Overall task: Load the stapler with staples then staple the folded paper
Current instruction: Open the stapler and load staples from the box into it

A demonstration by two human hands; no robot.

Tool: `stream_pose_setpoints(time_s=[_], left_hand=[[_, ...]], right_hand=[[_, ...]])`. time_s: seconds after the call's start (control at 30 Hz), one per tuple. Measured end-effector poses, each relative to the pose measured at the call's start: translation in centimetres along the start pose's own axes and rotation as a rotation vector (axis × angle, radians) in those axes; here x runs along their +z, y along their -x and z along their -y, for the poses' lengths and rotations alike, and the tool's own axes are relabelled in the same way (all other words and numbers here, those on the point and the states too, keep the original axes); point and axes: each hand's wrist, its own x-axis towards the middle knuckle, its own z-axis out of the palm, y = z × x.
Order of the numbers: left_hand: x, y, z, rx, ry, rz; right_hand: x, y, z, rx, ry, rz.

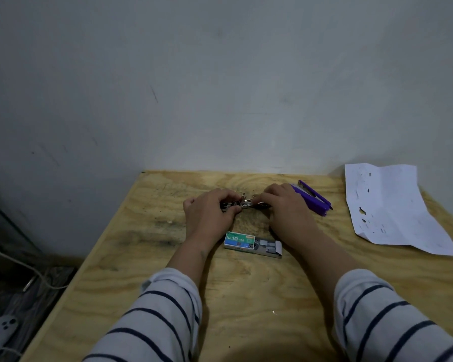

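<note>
A purple stapler [315,200] lies swung open at the back of the wooden table [246,283], its purple part sticking out behind my right hand. Its shiny metal part [246,203] stretches left between my hands. My left hand [207,212] grips the left end of that metal part. The fingertips of my right hand [285,207] pinch a small shiny strip, apparently staples, at the metal part's middle. An open green staple box [251,242] marked No.10 lies just in front of my hands, grey staples showing in its tray. The white, creased paper [392,207] lies unfolded at the right.
A grey wall stands right behind the table. The table's left edge drops to a dark floor with a white cable [19,262] and a white plug strip [0,333]. A tiny metal bit [273,312] lies between my striped sleeves.
</note>
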Motion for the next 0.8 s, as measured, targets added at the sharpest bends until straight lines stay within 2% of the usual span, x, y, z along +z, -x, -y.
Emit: stream_pose_setpoints(time_s=[0.23, 0.33, 0.53, 0.67, 0.8], left_hand=[[0.0, 0.0, 0.0, 0.015, -0.024, -0.004], [0.0, 0.0, 0.0, 0.015, -0.023, -0.006], [0.0, 0.0, 0.0, 0.008, -0.022, -0.023], [0.0, 0.0, 0.0, 0.025, -0.037, -0.023], [-0.1, 0.1, 0.1, 0.048, -0.013, -0.015]], right_hand=[[0.0, 0.4, -1.1, 0.083, 0.025, -0.089], [0.1, 0.5, -0.8, 0.165, -0.051, -0.094], [1.2, 0.6, -1.1, 0.059, -0.118, -0.145], [1.5, 0.7, -1.1, 0.103, -0.107, -0.214], [1.5, 0.5, -1.2, 0.166, -0.155, -0.179]])
